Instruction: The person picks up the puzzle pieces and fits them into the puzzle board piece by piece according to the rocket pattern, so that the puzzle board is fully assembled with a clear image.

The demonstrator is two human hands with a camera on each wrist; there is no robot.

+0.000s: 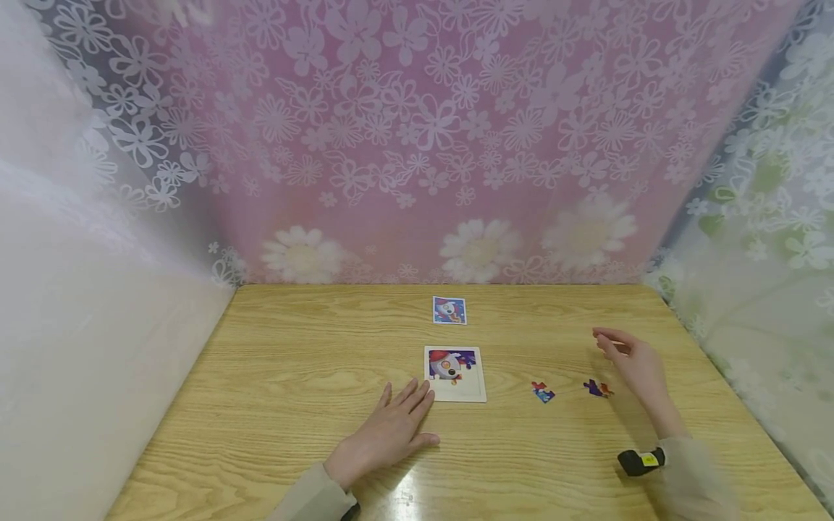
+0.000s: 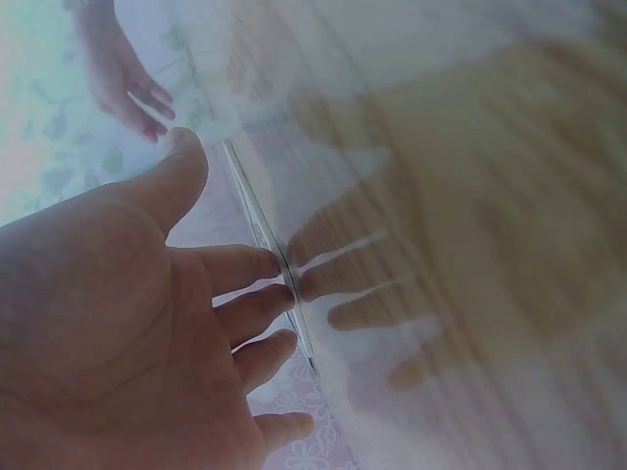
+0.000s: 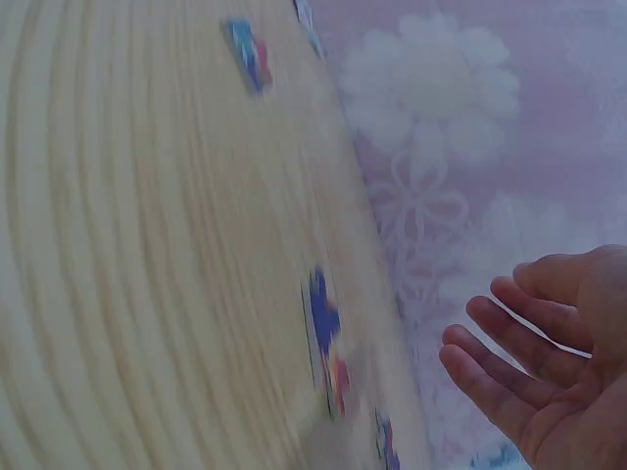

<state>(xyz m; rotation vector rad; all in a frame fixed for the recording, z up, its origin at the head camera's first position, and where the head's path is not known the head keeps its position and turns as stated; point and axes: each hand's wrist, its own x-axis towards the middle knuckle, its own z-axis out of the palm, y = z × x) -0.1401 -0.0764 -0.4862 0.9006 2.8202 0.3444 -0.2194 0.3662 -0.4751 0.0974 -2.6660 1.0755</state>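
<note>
A white square puzzle tray (image 1: pixel 456 393) lies mid-table, its upper part filled with pieces picturing a grey-white, red-capped character. My left hand (image 1: pixel 394 427) rests palm down, fingers spread, with fingertips touching the tray's lower left edge; the left wrist view has those fingers (image 2: pixel 257 315) along the edge. My right hand (image 1: pixel 635 365) is raised over the right side of the table, fingers loosely bent, holding nothing. Below it lies a purple and orange puzzle piece (image 1: pixel 598 388). Left of that is a red and blue piece (image 1: pixel 543 392). Another piece (image 3: pixel 388 441) shows in the right wrist view.
A small square picture card (image 1: pixel 449 310) with the same character lies behind the tray. The wooden table (image 1: pixel 313 347) meets a pink flowered curtain (image 1: pixel 391 145) at the back, with pale hangings on both sides.
</note>
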